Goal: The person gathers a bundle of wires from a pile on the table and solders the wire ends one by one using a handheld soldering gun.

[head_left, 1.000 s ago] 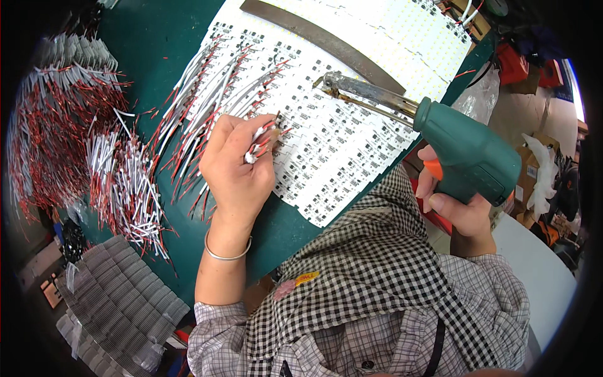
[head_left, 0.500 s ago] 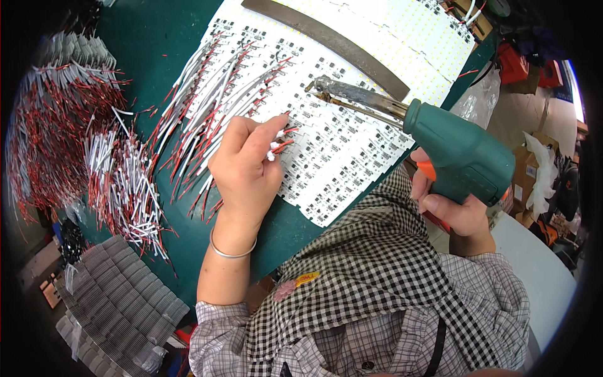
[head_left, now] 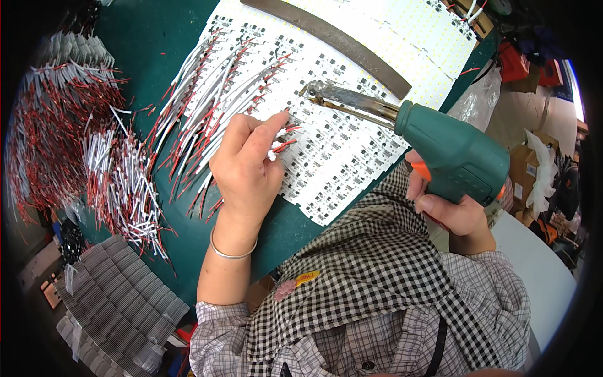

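My left hand (head_left: 248,163) is closed on a few short red and white wires (head_left: 286,146), whose ends poke out past the fingers. Its index fingertip presses on a white circuit board panel (head_left: 345,151) covered in small black parts. My right hand (head_left: 455,213) grips the handle of a green soldering gun (head_left: 461,147) with an orange trigger. The gun's metal tip is over the panel, just above and right of my left index finger; whether it touches cannot be made out. Rows of white and red wires (head_left: 210,103) lie across the panel's left part.
A curved dark metal bar (head_left: 333,41) lies across the panels. Piles of loose wires (head_left: 122,188) cover the left of the green table (head_left: 141,31). Stacked grey ribbed strips (head_left: 119,289) stand at lower left. Plastic wrap (head_left: 480,100) and a cardboard box (head_left: 522,166) are at right.
The soldering gun and my right hand have shifted slightly left, bringing the tip closer above my left fingertip. My left hand stays almost still, holding the wires.
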Demonstrator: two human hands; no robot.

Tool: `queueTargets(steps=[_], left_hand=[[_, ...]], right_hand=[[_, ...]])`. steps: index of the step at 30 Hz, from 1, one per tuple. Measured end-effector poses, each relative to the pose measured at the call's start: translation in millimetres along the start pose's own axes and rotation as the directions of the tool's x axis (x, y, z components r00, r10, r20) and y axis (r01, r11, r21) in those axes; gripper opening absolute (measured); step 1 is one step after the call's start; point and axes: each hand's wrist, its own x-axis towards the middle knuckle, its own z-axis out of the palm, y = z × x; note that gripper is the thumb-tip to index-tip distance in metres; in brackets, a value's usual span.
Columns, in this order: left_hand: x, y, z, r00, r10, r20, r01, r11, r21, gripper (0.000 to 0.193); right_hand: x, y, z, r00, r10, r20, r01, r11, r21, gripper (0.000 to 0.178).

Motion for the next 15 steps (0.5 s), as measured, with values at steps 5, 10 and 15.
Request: queueTargets(steps=[5,10,15], left_hand=[[0.2,1.5,-0.9,0.999,-0.031,0.016,0.031,0.998,-0.046,0.051],[2.2,2.7,-1.1,0.998,-0.037,0.043,0.039,0.998,-0.042,0.05],[-0.1,2.5,-0.6,0.998,-0.03,0.049,0.032,0.998,-0.049,0.05]], right_hand=[[3.2,-0.4,2.4,1.0,0.02,-0.013,-0.02,1.0,-0.002,0.022],[6.4,-0.3,4.0,1.0,-0.012,-0.017,0.011,0.999,-0.04,0.021],[8.0,0.6,5.6,0.999,-0.043,-0.02,0.041,0.996,-0.075,0.018]])
